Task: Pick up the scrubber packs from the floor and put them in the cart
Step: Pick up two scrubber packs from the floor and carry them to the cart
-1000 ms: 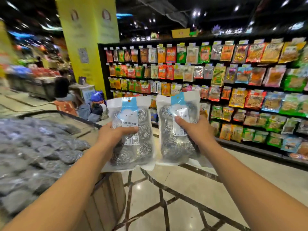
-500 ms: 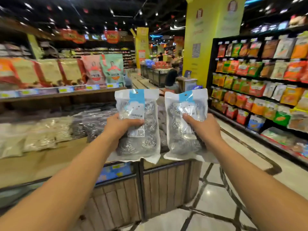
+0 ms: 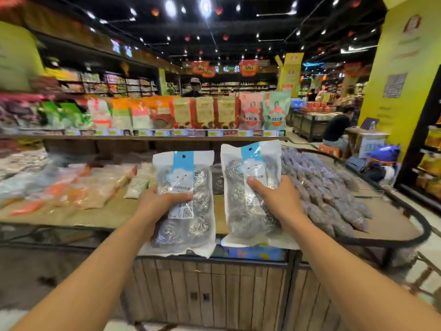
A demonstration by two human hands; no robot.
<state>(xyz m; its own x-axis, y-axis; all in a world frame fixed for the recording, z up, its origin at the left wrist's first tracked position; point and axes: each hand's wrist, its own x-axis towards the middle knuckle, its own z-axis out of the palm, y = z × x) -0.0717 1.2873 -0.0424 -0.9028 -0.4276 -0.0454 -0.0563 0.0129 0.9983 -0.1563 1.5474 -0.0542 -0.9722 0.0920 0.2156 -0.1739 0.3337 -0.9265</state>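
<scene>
While raised, left hand (image 3: 159,202) grips left pack (image 3: 183,204); right hand (image 3: 274,199), right pack (image 3: 250,192).

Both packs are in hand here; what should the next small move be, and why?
Probably keep turning to find the cart. The left hand grips one scrubber pack and the right hand the other scrubber pack, both upright above the wooden display stand. No cart shows in view, so nothing can be dropped yet.

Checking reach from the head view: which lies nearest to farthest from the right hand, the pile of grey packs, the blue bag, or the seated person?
1. Pile of grey packs, just right of the right hand.
2. Blue bag, farther right, on the floor.
3. Seated person, behind, in the aisle.
</scene>
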